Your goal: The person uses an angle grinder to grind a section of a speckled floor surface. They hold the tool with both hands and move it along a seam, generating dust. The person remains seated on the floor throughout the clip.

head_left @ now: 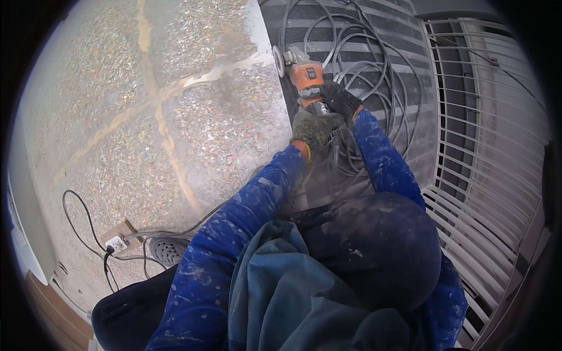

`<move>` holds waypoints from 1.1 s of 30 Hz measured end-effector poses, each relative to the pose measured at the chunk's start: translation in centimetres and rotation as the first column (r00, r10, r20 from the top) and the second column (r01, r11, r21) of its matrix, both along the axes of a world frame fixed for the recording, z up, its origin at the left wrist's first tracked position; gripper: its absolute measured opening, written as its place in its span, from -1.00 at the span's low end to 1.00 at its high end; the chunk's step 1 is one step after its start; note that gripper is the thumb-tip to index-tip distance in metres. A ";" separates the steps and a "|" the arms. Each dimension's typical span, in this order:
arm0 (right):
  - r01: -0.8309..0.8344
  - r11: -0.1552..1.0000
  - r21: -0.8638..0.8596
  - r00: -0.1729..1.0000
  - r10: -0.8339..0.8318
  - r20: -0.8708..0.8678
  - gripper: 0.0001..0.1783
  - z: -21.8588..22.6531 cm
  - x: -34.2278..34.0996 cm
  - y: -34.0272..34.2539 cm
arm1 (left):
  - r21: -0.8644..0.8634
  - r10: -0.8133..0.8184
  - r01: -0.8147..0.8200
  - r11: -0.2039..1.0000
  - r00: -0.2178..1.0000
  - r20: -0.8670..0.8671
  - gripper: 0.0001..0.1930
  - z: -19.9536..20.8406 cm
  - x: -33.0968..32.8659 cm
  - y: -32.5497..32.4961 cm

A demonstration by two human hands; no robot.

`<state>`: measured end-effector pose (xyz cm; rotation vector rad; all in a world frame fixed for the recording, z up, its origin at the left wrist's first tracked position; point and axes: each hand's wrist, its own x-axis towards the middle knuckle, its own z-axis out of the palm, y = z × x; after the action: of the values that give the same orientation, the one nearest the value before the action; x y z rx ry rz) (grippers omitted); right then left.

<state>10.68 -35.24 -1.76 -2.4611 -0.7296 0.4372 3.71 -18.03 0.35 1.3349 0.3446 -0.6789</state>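
An orange angle grinder point(307, 76) lies in both my gloved hands, its round disc point(278, 61) standing on edge at the rim of the speckled foam floor panel point(205, 117). My left hand point(316, 127) is wrapped round the rear of the tool's body. Farther forward and to the right, my right hand point(341, 99) closes on the body behind the orange housing. Pale dust covers the grinder and hangs blurred below my hands. Whether the disc touches the panel edge I cannot tell.
Loops of grey cable point(374, 76) lie on the dark striped floor point(421, 70) beyond my hands. White railing bars point(468, 117) run along the right. At lower left, a white socket block point(117, 243) with a black plug rests on the panel, its cords trailing near my shoe point(168, 250).
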 end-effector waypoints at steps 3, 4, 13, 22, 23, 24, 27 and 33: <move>0.017 0.999 0.034 0.999 -0.016 -0.052 -0.61 0.2 -0.3 0.1 | 0.020 0.001 -0.001 1.000 1.000 0.000 -0.62 -0.2 -0.2 -0.1; 0.007 1.000 0.015 0.999 -0.006 -0.036 -0.62 0.7 -1.0 0.1 | -0.044 0.020 -0.021 0.999 0.999 -0.025 -0.61 -0.1 -0.5 0.0; 0.914 0.371 0.166 0.252 -0.197 -0.947 -0.60 6.9 -5.5 4.9 | -0.180 -0.083 0.064 0.982 0.992 -0.099 -0.63 2.9 -3.7 2.0; 0.816 0.509 0.274 0.493 -0.367 -0.789 -0.52 5.6 -6.3 9.1 | -0.712 -0.237 0.048 0.701 0.957 -0.169 -0.58 2.9 -1.9 8.8; 0.768 0.573 0.288 0.576 -0.420 -0.701 -0.52 5.0 -6.5 9.5 | -0.593 -0.233 0.131 0.794 0.967 -0.098 -0.58 2.8 -2.1 8.8; 0.713 0.638 0.291 0.657 -0.463 -0.594 -0.52 4.6 -6.9 9.8 | -0.452 -0.233 0.197 0.870 0.972 -0.024 -0.58 2.5 -2.5 8.7; 0.534 0.818 0.213 0.836 -0.472 -0.281 -0.53 3.7 -7.1 10.5 | 0.195 -0.131 0.083 0.977 0.961 0.246 -0.59 2.0 -4.1 7.3; 0.313 0.950 0.008 0.950 -0.313 -0.007 -0.54 2.3 -6.7 11.5 | -0.024 -0.133 0.136 0.990 0.986 0.105 -0.56 -0.6 -3.4 8.2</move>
<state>3.93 -23.71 0.55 -2.5067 -0.3262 0.3168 0.32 -9.80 -0.22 1.3665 0.1610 -0.7215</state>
